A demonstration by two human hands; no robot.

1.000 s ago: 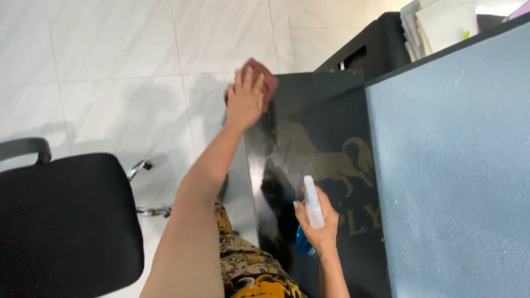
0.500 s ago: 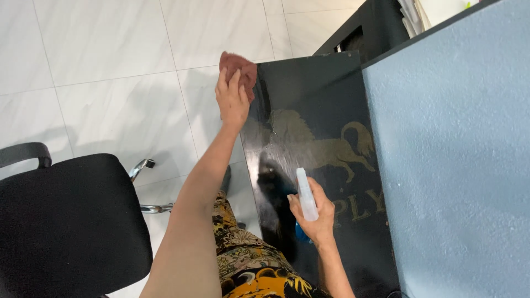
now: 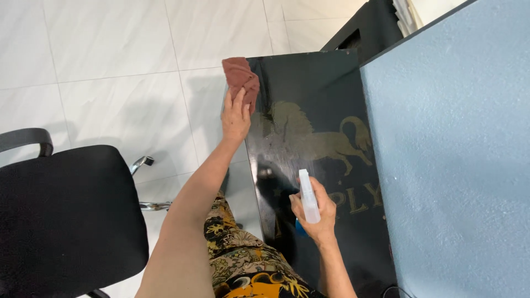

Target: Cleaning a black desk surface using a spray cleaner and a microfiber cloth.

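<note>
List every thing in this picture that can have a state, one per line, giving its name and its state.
Left hand: pressing the cloth to the panel.
Reddish-brown cloth: crumpled, at the panel's upper left edge.
Right hand: gripping the spray bottle.
Spray bottle: upright, held.
Black panel: glossy, upright.
Black chair: unoccupied.

The panel (image 3: 320, 160) runs up the middle, toward twelve o'clock. The wall (image 3: 458, 165) borders it at three o'clock. The cloth (image 3: 241, 80) lies on the panel's far corner at eleven, under the left hand (image 3: 236, 117). The spray bottle (image 3: 308, 197), in the right hand (image 3: 314, 215), sits over the panel's near part at six. The chair (image 3: 61, 215) stands at eight, on the floor (image 3: 121, 66).
</note>
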